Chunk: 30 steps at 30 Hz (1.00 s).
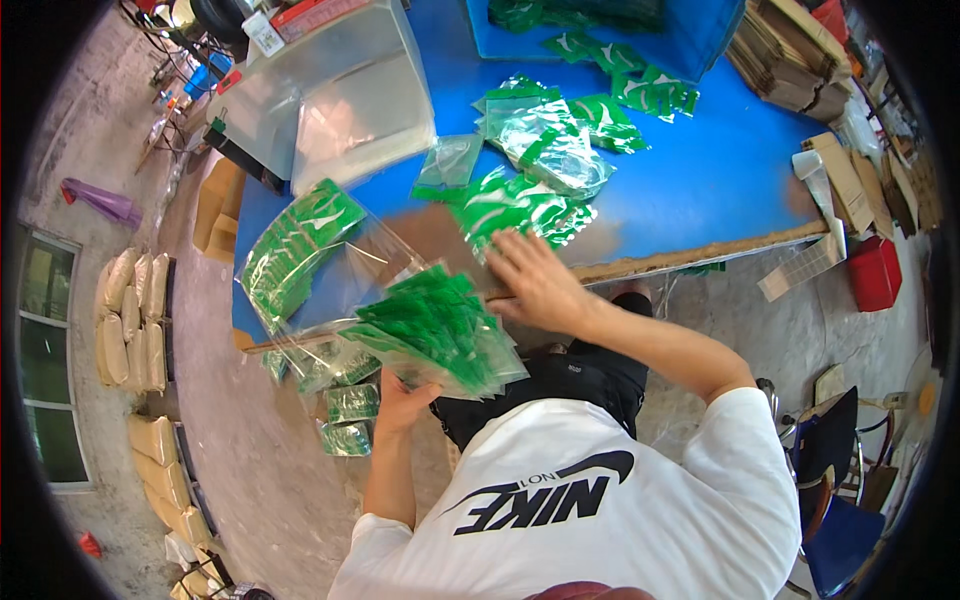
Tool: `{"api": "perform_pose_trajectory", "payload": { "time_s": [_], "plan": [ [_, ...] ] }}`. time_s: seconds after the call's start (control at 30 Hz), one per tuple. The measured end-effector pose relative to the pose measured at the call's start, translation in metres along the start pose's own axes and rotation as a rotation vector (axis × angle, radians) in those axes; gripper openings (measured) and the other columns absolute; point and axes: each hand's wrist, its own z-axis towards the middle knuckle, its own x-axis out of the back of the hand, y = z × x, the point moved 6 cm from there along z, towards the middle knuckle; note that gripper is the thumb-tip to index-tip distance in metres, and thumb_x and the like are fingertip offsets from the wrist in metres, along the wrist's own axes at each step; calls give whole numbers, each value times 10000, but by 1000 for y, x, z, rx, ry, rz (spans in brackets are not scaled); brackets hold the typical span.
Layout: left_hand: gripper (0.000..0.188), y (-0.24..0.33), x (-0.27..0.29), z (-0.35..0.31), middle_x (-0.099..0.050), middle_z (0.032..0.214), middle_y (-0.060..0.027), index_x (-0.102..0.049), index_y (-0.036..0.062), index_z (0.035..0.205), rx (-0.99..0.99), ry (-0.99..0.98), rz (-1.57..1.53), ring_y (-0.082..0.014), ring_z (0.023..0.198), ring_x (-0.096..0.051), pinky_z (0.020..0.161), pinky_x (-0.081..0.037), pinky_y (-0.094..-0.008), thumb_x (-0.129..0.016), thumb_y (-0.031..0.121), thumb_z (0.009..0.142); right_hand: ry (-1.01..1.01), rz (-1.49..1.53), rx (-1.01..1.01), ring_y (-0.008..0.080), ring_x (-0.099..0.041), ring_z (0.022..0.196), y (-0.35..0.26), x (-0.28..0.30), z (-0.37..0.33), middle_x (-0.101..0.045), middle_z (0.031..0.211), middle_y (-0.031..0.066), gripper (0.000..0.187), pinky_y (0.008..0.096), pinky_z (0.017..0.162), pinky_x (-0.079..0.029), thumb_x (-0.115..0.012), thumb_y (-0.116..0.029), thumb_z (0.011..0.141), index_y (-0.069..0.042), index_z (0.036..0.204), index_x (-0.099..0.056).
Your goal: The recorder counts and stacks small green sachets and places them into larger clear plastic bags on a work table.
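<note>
My left hand (405, 402) is closed on the lower edge of a fanned stack of green-and-clear plastic packets (430, 325), held off the table's front edge. At the table edge, my right hand (535, 280) rests with its fingers stretched out, the tips touching a loose pile of green packets (515, 205). Its palm seems to hold nothing. Beyond that pile lie more clear and green packets (550, 140). Left of the held stack, a large clear plastic bag (375, 245) lies on the blue table, with a row of green packets (300, 255) inside it.
A blue bin (590, 45) with green packets stands at the back of the blue table (700, 190). Left of it is a translucent box (365, 120). Cardboard (785, 60) is stacked at the right. Bundled green packs (350, 405) lie on the floor, and a red bucket (873, 272) stands right.
</note>
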Motion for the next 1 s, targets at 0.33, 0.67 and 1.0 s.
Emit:
{"api": "perform_pose_trajectory", "payload": {
  "time_s": [0.33, 0.67, 1.0],
  "plan": [
    [455, 55, -60, 0, -653, 1282, -141, -680, 50, 1093, -433, -371, 1281, -282, 887, -725, 708, -584, -354, -793, 92, 655, -485, 697, -146, 445, -630, 890, -19, 42, 7, -661, 887, 232, 170, 529, 742, -480, -590, -125, 943, -44, 1088, -557],
    [789, 26, -36, 1, -715, 1133, -136, -465, 53, 1417, -181, -394, 858, -356, 859, -702, 760, -563, -375, -797, 115, 704, -37, 43, -44, 372, -429, 1371, 59, 36, -13, -502, 1439, 190, 580, 479, 1119, -362, -721, -310, 857, -25, 1330, -541],
    [771, 18, -61, 10, -733, 1041, -148, -513, 54, 1393, -137, -639, 1142, -372, 770, -684, 704, -556, -380, -784, 116, 674, -672, 576, 69, 322, -683, 913, -21, 60, 4, -693, 956, 190, 279, 444, 822, -523, -650, -165, 893, -40, 1142, -637]
  ]
}}
